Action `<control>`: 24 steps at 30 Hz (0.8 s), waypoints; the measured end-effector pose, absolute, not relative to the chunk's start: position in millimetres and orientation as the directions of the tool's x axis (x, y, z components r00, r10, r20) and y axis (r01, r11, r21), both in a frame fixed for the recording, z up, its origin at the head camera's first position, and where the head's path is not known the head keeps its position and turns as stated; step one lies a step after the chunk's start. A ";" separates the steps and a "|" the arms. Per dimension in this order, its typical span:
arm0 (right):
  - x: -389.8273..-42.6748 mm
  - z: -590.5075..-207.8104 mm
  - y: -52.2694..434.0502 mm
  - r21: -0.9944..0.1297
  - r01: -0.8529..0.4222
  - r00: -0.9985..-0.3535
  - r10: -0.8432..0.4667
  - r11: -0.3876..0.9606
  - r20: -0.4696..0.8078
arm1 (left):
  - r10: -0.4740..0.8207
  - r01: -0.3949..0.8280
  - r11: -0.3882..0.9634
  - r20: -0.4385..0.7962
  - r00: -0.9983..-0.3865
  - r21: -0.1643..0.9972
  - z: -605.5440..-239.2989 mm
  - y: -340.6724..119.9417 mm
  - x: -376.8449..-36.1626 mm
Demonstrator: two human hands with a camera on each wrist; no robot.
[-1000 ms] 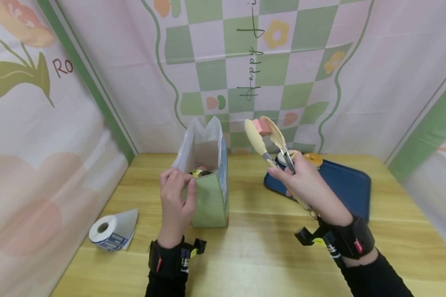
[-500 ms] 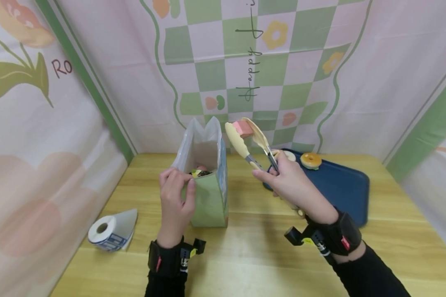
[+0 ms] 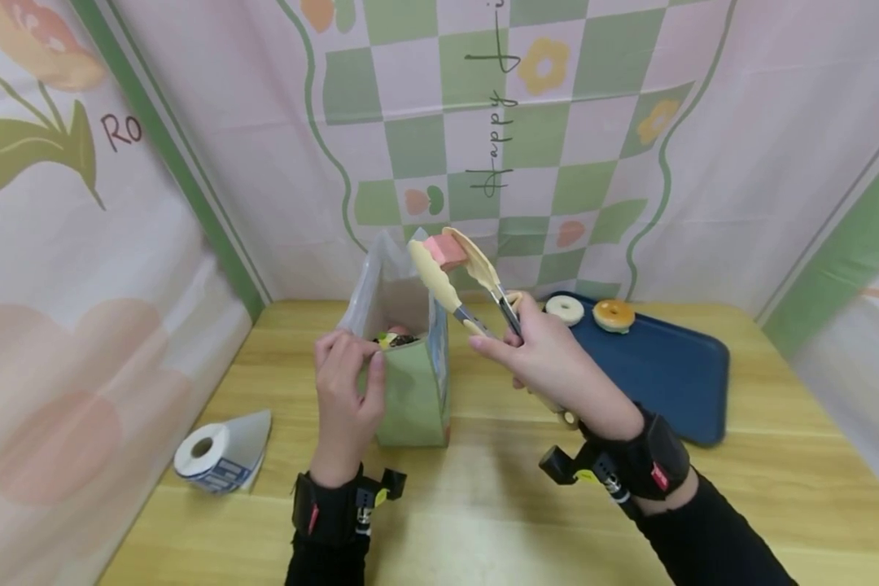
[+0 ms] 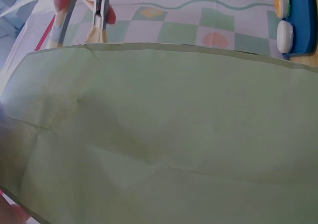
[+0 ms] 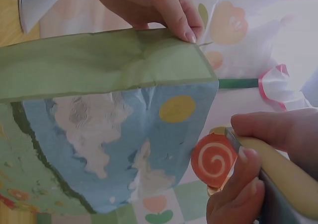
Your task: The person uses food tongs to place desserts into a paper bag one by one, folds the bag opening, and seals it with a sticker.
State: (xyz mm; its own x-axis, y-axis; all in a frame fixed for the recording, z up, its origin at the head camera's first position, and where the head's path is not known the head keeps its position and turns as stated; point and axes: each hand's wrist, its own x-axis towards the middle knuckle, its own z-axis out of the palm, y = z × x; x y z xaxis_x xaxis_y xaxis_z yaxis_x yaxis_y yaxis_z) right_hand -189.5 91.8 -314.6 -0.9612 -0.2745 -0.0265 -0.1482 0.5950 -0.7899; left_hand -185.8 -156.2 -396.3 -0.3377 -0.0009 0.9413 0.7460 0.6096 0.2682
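In the head view my left hand [image 3: 347,391] pinches the near rim of a green paper bag [image 3: 410,399], which stands upright with its mouth open. Yellow, dark and pinkish food shows inside. My right hand [image 3: 564,358] grips cream-tipped metal tongs [image 3: 434,277], raised over the bag's right edge. Between the tong tips sits a pink Swiss roll [image 3: 445,251]; its white spiral end faces the right wrist view, beside the bag's blue printed side [image 5: 174,149]. The left wrist view is mostly filled by the bag's green face [image 4: 164,124].
A blue tray [image 3: 674,374] lies to the right on the wooden table [image 3: 483,521], with a white donut [image 3: 565,310] and an orange-glazed donut [image 3: 614,316] at its far left. A label roll [image 3: 208,456] stands left. Printed fabric [image 3: 264,203] encloses the back and sides.
My right hand has carried the tongs and Swiss roll leftward from near the tray to the bag's mouth, uncovering both donuts. My left hand has stayed at the bag's rim.
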 end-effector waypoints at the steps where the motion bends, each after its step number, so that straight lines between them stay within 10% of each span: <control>1: -189.0 -314.2 90.5 -0.791 -0.150 -0.960 -0.278 0.593 -0.027 | 0.000 0.746 0.610 0.941 -0.337 0.268 -396.1 -156.3 -185.9; 24: -178.4 -309.4 69.0 -0.783 -0.205 -0.939 -0.344 0.588 -0.013 | -0.004 0.740 0.613 0.938 -0.348 0.277 -395.4 -156.5 -185.8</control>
